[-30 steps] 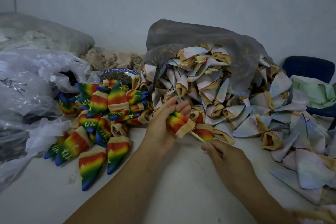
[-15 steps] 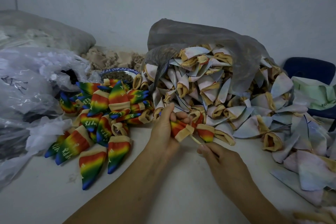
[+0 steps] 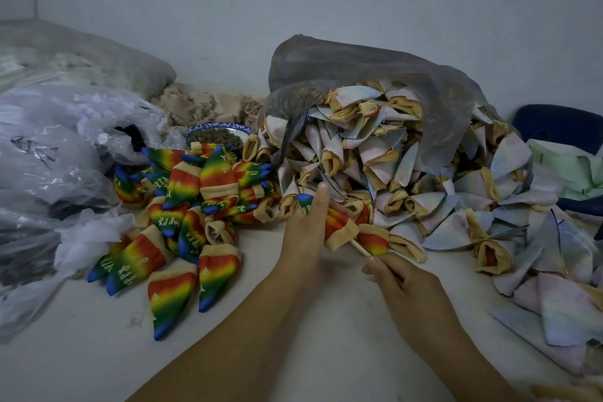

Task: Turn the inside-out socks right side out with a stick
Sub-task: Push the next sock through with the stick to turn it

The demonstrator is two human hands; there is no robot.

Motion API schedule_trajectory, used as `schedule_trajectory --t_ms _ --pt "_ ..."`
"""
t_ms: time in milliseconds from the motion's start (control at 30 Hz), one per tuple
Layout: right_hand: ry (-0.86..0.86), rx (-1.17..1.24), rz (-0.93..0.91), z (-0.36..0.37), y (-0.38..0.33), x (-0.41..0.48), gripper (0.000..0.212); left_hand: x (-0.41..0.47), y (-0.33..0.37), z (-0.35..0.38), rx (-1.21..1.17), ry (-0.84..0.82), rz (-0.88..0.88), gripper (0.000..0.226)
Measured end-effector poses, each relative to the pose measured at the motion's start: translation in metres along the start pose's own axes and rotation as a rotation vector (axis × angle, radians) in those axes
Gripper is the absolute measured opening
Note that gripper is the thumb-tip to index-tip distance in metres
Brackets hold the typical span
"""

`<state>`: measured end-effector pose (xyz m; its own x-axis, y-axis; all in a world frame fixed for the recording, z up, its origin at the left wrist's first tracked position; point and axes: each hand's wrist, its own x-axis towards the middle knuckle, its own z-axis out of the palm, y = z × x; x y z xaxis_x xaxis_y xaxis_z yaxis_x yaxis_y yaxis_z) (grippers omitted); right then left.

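My left hand (image 3: 305, 232) grips a rainbow sock (image 3: 339, 228) at the table's middle; its blue toe (image 3: 305, 201) pokes out past my thumb and its tan cuff faces right. My right hand (image 3: 408, 284) pinches a thin wooden stick (image 3: 360, 246) whose far end goes into that cuff. To the left lies a heap of rainbow socks (image 3: 182, 215) turned right side out. A pile of pale inside-out socks (image 3: 391, 166) spills from a grey bag (image 3: 375, 75) behind and to the right.
Crumpled clear plastic bags (image 3: 58, 157) fill the left side. A blue-rimmed bowl (image 3: 218, 134) sits behind the rainbow heap, with beige scraps (image 3: 208, 104) beyond it. A dark blue chair (image 3: 561, 127) and green cloth (image 3: 574, 170) stand far right. White tabletop (image 3: 98, 352) lies near me.
My left hand has slid further along the sock, and the sock's blue toe now shows past my thumb. My right hand has kept its pinch on the stick.
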<state>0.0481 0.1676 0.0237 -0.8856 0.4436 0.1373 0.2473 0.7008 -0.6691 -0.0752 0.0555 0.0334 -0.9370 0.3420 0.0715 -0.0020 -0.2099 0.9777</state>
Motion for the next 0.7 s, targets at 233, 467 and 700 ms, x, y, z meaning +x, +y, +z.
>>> schedule_trajectory --t_ms 233,467,700 --pt "0.018 -0.024 -0.014 -0.005 0.003 0.001 0.024 -0.002 -0.003 0.002 0.158 0.073 0.13 0.062" --pt "-0.003 0.027 -0.015 -0.005 0.003 0.002 0.03 0.003 -0.007 -0.003 0.133 0.087 0.107 0.06" --pt "0.059 -0.037 -0.021 -0.012 0.005 0.004 0.05 0.004 -0.008 0.001 0.224 0.01 0.252 0.05"
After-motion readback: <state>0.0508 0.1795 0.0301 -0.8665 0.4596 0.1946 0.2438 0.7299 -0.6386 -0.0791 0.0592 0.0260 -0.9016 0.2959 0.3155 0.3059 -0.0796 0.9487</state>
